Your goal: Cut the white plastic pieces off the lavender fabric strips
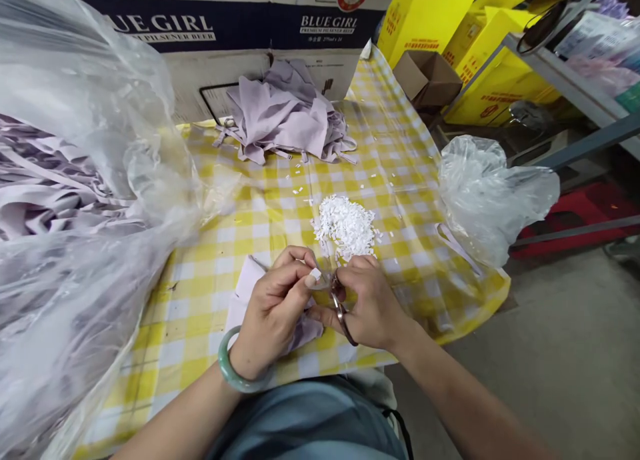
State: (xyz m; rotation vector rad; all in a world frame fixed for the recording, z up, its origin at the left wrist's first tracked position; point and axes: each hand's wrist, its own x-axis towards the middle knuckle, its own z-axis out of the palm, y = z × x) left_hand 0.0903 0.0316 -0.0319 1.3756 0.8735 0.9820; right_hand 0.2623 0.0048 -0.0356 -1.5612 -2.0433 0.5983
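My left hand, with a green bangle at the wrist, pinches a small white tag between thumb and finger. Beneath that hand lies a pale lilac fabric piece, partly covered by it; whether the tag is joined to the fabric I cannot tell. My right hand is closed around the handles of a pair of scissors. The scissors sit close beside the tag, and their blades are mostly hidden by my fingers. Just beyond both hands is a heap of small white tags.
A yellow checked cloth covers the table. Lilac fabric pieces are piled against a cardboard box. A large clear bag of lilac strips stands left. A crumpled plastic bag and a metal rack are right.
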